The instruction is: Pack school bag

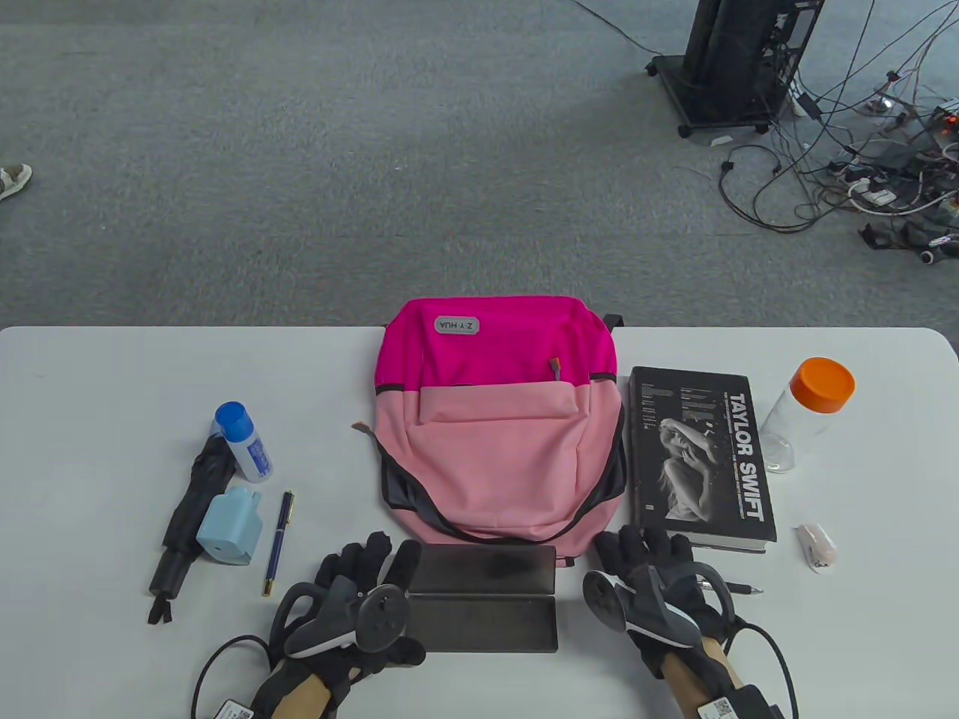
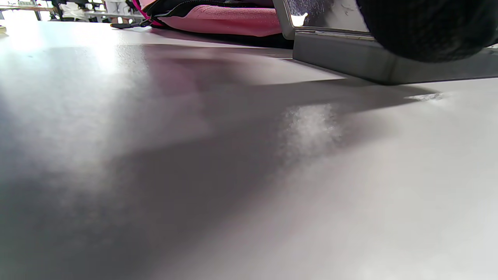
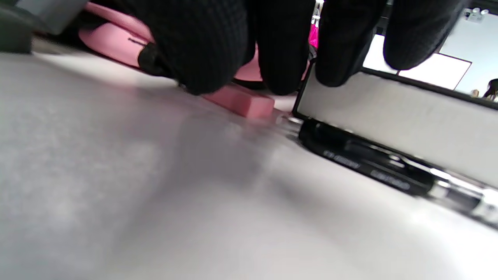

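Left hand (image 1: 352,607): flat on table (image 1: 105,389), fingers spread, touching open tin (image 1: 483,597), gripping nothing. Right hand (image 1: 659,588): flat over black pen (image 3: 373,165), grip unclear. Beyond: pink bag (image 1: 498,427), lying flat; book (image 1: 698,457) beside it.

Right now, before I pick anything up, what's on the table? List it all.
backpack: 1, pink and magenta, table centre, main zip open
metal case: 1, dark grey, opened flat, in front of backpack
book: 1, black, right of backpack
bottle: 1, clear, orange cap, far right
eraser: 1, pink, under right fingertips
black pen: 1, beside book
blue pen: 1, left
umbrella: 1, black, far left
small bottle: 1, white, blue cap
sharpener: 1, light blue
white object: 1, unclear
left hand: black glove, at case
right hand: black glove, near book
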{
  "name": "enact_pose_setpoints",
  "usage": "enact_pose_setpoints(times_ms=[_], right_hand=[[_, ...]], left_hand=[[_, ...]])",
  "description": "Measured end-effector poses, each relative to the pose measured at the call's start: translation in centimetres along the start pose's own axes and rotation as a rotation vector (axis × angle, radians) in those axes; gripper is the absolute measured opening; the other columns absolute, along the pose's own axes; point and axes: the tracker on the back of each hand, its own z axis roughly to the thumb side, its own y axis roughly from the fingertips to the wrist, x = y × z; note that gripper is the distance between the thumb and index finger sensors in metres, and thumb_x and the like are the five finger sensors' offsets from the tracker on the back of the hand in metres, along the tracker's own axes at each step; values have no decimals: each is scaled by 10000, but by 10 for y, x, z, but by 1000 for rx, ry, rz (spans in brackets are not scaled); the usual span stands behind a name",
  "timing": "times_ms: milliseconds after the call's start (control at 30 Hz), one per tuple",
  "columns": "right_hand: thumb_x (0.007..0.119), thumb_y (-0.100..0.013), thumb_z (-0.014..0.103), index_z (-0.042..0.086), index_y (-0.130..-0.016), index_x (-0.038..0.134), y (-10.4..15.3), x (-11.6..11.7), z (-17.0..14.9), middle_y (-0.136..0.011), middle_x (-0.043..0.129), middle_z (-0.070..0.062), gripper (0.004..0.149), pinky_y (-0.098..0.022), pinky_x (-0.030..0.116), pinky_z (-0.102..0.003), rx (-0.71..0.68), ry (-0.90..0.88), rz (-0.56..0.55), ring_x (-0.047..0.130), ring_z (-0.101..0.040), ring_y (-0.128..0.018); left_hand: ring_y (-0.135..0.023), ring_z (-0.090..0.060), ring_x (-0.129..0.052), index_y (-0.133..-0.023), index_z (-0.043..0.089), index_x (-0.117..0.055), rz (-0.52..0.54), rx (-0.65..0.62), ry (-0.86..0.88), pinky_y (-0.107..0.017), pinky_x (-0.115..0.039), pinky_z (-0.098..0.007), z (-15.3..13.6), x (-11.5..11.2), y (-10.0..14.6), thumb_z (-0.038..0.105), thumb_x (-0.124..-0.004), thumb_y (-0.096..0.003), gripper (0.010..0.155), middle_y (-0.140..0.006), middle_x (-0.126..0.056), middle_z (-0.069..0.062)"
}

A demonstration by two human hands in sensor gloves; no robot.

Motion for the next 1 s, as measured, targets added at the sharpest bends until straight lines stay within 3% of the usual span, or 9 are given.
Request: enact_pose_setpoints(times_ms=[167,433,533,633,1000], right_hand=[[841,-490,233,173,-1044,672,-1,1,6,-1032,823,-205,582,-648,672,-744,-9,49,-2,748,-560,-933],[876,-471,238,159,-1012,747,-2,0,11,-917,917,-230,561,-599,766,-684,-27,39,7,905,-458,-792],[840,-496,312,161,-1053,678,-1,0,10,-882,916,-258,599,-589,762,-692,-41,16,59,907,-464,-749],[821,-514,282,168,-1043,719,0,-2,11,-904,843,-328,550,-581,729,-732,-57,-63,121,856,-510,-743],[759,-528,339,28,-1032,714,16,-32,21,-862,845,-334,594,-539,763,-728,-98,-145,-99,875,-496,-684]], left_hand=[[-1009,-644,-230,-1089,211,52,0,-1,-1,-736,-304,-799,0,-1,0,682,-733,-343,1180,-1192,-50,-342],[-1009,-643,-230,-1089,212,50,-2,-4,4,-740,-315,-792,-1,-1,0,681,-733,-344,1179,-1192,-49,-343],[-1008,-643,-233,-1090,210,46,1,-5,4,-740,-322,-789,-1,-1,0,680,-734,-344,1177,-1193,-53,-342],[-1008,-643,-234,-1090,210,47,1,-4,2,-738,-316,-793,-1,-1,0,678,-733,-345,1177,-1192,-55,-343],[-1009,-643,-235,-1090,201,45,-1,-7,1,-738,-319,-791,0,-2,0,676,-732,-348,1175,-1195,-60,-344]])
